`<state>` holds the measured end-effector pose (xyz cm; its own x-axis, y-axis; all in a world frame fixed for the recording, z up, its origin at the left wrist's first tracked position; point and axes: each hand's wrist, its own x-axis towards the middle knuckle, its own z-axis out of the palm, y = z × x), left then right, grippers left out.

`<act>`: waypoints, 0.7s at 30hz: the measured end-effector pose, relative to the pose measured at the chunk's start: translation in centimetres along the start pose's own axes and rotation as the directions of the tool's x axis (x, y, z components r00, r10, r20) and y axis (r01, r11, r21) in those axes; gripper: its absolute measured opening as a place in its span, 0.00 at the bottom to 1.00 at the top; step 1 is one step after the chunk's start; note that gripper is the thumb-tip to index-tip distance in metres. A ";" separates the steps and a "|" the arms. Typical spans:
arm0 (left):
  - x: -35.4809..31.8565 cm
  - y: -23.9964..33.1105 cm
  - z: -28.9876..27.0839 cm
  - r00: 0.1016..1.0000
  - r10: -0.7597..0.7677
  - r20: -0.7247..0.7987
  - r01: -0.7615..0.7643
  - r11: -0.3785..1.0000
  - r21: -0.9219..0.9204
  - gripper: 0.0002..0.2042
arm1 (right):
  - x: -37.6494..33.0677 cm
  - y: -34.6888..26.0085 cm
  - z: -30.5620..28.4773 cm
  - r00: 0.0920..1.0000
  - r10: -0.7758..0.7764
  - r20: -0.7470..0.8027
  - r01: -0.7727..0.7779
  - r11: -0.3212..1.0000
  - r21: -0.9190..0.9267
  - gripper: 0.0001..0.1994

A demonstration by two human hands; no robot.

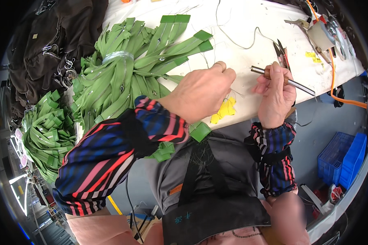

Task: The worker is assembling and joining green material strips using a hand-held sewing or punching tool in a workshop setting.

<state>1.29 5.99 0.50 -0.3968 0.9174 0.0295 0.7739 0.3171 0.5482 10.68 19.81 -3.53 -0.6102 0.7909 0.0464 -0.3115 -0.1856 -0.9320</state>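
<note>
Main thing: a large bundle of green fabric zips (110, 77), on the left part of the white-covered counter (241, 24). Tapes are flat, matte green, with metal teeth and small silvery pulls; ends carry darker, squarish green tabs. A clear band cinches the bundle on its far side; several strips fan out right, loose and overlapping. A second heap of green zips (49, 136) sits left and nearer, tangled, tabs sticking out. Left hand (200, 92) is just right of the bundle, grip curled, one strip running in beneath it, a green tab showing on the near side; can't tell if the fingers pinch it. Right hand (276, 92) has its grip closed on a slim, pen-like metal tool with a brown handle section (301, 86), narrow end toward the left hand, thin wire off the other end. Crumpled yellow scrap (225, 110) near the counter's near edge; dark-bladed snips (280, 51) just beyond the right hand.
</note>
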 end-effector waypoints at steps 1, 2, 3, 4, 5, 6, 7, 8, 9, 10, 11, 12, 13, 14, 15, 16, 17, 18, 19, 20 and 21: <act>0.5 0.0 0.2 1.000 -0.014 0.028 0.013 0.999 0.046 0.06 | 0.1 0.0 0.0 1.000 -0.004 -0.002 0.004 1.000 -0.002 0.09; 0.8 0.0 0.3 0.998 -0.030 0.055 0.025 0.995 0.092 0.05 | 0.1 0.0 0.0 1.000 0.000 -0.009 0.000 1.000 0.012 0.09; 0.8 -0.2 0.4 0.998 -0.027 0.054 0.022 0.995 0.093 0.05 | 0.0 -0.1 0.2 1.000 0.005 -0.015 -0.005 1.000 0.028 0.09; 0.4 -0.6 0.3 0.999 -0.030 -0.023 0.031 0.997 0.069 0.04 | -0.2 -0.2 0.6 1.000 0.006 -0.009 -0.006 0.999 0.037 0.09; -0.1 -0.9 0.1 0.994 -0.036 -0.101 0.041 0.998 0.047 0.03 | -0.4 -0.3 1.1 1.000 0.004 0.025 -0.004 1.000 0.024 0.09; 0.1 -1.1 0.2 0.995 -0.026 -0.098 0.030 0.999 0.037 0.03 | -0.5 -0.3 0.9 0.999 -0.005 0.041 0.005 1.000 -0.009 0.09; 0.2 -1.4 0.2 0.986 -0.155 -0.059 0.148 0.982 -0.116 0.03 | -0.4 -0.3 0.8 0.997 -0.006 0.079 0.009 0.999 -0.047 0.08; 0.3 -1.6 0.2 0.961 -0.276 0.000 0.267 0.928 -0.258 0.04 | -0.4 -0.2 0.7 0.997 -0.008 0.074 0.012 0.998 -0.055 0.08; 0.5 -2.0 0.4 0.955 -0.294 0.042 0.289 0.885 -0.364 0.04 | -0.3 -0.1 0.6 0.993 0.032 0.113 -0.021 0.995 -0.095 0.08; 0.7 -2.2 0.6 0.956 -0.288 0.044 0.284 0.884 -0.372 0.04 | -0.2 0.1 0.5 0.986 0.072 0.151 -0.052 0.989 -0.138 0.08; 1.3 -2.0 0.9 0.953 -0.291 0.080 0.297 0.857 -0.422 0.05 | -0.1 0.1 0.1 0.985 0.099 0.141 -0.075 0.983 -0.166 0.08; 1.2 -2.1 0.7 0.947 -0.304 0.100 0.315 0.826 -0.467 0.05 | -0.1 0.0 0.3 0.984 0.100 0.144 -0.075 0.983 -0.167 0.08; 1.2 -2.1 0.8 0.948 -0.303 0.101 0.314 0.824 -0.471 0.05 | -0.1 -0.1 0.3 0.978 0.114 0.173 -0.073 0.971 -0.229 0.08; 1.4 -2.2 0.9 0.949 -0.294 0.109 0.310 0.828 -0.466 0.05 | -0.1 -0.1 0.2 0.972 0.130 0.197 -0.068 0.953 -0.294 0.08; 0.9 -2.1 0.4 0.947 -0.304 0.104 0.318 0.836 -0.447 0.05 | -0.2 -0.3 0.7 0.968 0.132 0.212 -0.068 0.957 -0.283 0.08; 0.6 -1.9 0.0 0.944 -0.315 0.097 0.324 0.837 -0.441 0.05 | -0.4 -0.5 1.1 0.962 0.152 0.226 -0.087 0.958 -0.272 0.08; 0.3 -1.7 -0.4 0.938 -0.332 0.098 0.341 0.832 -0.437 0.05 | -0.5 -0.6 1.4 0.956 0.172 0.238 -0.107 0.959 -0.262 0.08; 0.3 -1.8 -0.3 0.935 -0.337 0.107 0.348 0.825 -0.445 0.05 | -0.5 -0.5 1.4 0.956 0.172 0.236 -0.106 0.958 -0.267 0.08; 0.4 -1.9 -0.2 0.936 -0.335 0.107 0.346 0.824 -0.449 0.05 | -0.5 -0.5 1.3 0.954 0.174 0.243 -0.102 0.954 -0.284 0.08; 0.4 -2.0 -0.2 0.938 -0.329 0.109 0.342 0.825 -0.450 0.06 | -0.5 -0.4 1.3 0.952 0.176 0.250 -0.097 0.949 -0.298 0.08; 0.6 -2.1 0.0 0.940 -0.322 0.112 0.337 0.827 -0.451 0.06 | -0.5 -0.4 1.2 0.953 0.177 0.247 -0.097 0.948 -0.302 0.08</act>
<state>-0.57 5.83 -0.61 -0.5670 0.7872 -0.2425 0.2835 0.4630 0.8398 10.19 18.81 -2.78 -0.8164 0.5766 -0.0316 -0.0156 -0.0768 -0.9969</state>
